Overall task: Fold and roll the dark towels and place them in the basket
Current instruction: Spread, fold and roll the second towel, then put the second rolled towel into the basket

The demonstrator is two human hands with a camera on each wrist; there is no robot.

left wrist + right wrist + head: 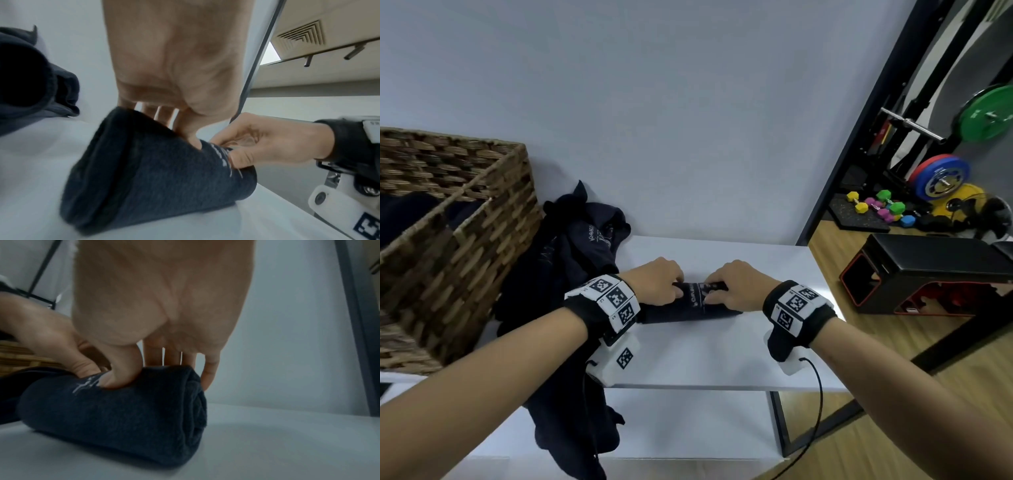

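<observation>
Your left hand (659, 281) and right hand (736, 286) were both curled over the rolled towel (688, 308) near the bench's (688, 359) back edge; soft and springy, it probably needed clasping around the middle or it would unroll.

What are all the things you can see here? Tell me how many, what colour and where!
rolled towel: one, dark navy, on the white table, under both hands
loose towels: a heap, count unclear, dark navy, left of the roll, hanging over the table's front edge
basket: one, brown wicker, far left on the table, something dark inside
table: one, white, against the wall
weight plates: green, blue-and-red and yellow, far right on the floor
dumbbells: several, yellow, green, pink and blue, on a black mat
bench: one, black and red, right of the table
wrist bands: two, black with white marker squares
left hand: gripping the roll
right hand: gripping the roll
</observation>
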